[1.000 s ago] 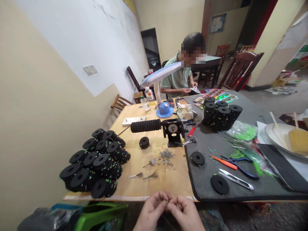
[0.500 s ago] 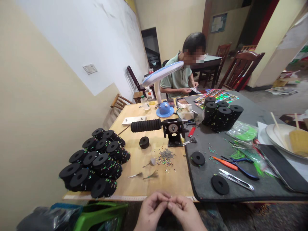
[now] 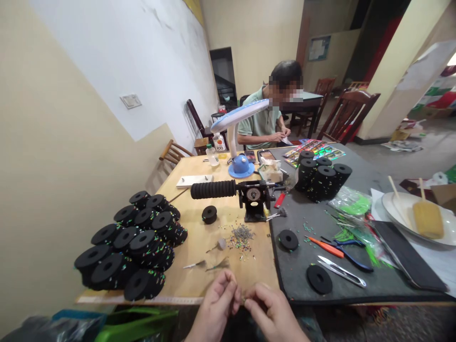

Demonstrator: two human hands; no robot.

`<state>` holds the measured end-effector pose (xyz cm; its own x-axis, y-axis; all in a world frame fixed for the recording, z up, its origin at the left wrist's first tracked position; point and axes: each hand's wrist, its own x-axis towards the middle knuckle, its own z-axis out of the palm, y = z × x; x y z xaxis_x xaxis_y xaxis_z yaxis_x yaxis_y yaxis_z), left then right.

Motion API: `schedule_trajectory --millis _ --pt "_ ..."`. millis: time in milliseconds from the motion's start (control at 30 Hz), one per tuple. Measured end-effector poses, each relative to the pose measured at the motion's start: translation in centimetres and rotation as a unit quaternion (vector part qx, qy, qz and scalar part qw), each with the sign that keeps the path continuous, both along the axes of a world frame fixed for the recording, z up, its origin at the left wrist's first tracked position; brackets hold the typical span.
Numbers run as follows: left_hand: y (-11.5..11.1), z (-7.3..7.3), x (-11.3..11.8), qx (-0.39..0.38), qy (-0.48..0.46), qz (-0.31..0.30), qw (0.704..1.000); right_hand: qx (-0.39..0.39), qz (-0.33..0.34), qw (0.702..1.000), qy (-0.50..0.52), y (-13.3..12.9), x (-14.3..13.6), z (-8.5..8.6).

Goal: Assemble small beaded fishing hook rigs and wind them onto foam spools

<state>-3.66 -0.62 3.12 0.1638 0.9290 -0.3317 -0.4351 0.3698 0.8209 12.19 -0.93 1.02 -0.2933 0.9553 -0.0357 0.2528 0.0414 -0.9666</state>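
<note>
At the table's near edge, my left hand (image 3: 218, 304) has its fingers curled and thumb pressed in. What it pinches, if anything, is too small to make out. My right hand (image 3: 269, 311) is beside it, thumb and forefinger closed on a tiny greenish speck (image 3: 244, 299) that I cannot name. A narrow gap parts the two hands. Just beyond them lie a pile of small grey metal pieces and coloured beads (image 3: 241, 237) and several little bundles of fine strands (image 3: 221, 263). A black foam spool (image 3: 209, 214) sits farther back.
Stacked black foam spools (image 3: 144, 242) fill the left; more stacks (image 3: 320, 176) stand right. A black hand-cranked device (image 3: 254, 199) and blue lamp (image 3: 241, 166) occupy the middle. Snips (image 3: 342, 271), pliers (image 3: 356, 256) and a plate (image 3: 392, 209) lie right. Another person (image 3: 263, 126) sits opposite.
My hands have drawn slightly apart; before, their fingertips met. The left hand has risen a little over the table edge. The camera view has shifted slightly, and the person opposite leans lower.
</note>
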Motion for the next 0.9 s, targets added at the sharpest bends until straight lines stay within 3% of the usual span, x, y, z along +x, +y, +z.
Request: schedule_trajectory --millis 133,467,700,900 --pt "0.5 0.5 0.1 -0.045 -0.098 0.006 0.994 0.097 0.038 0.989 -0.102 0.7 0.8 0.9" --pt "1.4 1.4 -2.4 -0.071 -0.235 0.06 0.967 0.153 0.024 0.971 -0.184 1.6 4.5 0.9" --pt "2.0 1.1 -3.8 -0.056 -0.225 0.105 0.967 0.204 -0.001 0.937 -0.285 2.4 8.2 0.1" --pt "1.9 0.9 -3.6 -0.021 -0.097 0.117 0.988 0.245 -0.01 0.908 -0.341 2.7 8.1 -1.0"
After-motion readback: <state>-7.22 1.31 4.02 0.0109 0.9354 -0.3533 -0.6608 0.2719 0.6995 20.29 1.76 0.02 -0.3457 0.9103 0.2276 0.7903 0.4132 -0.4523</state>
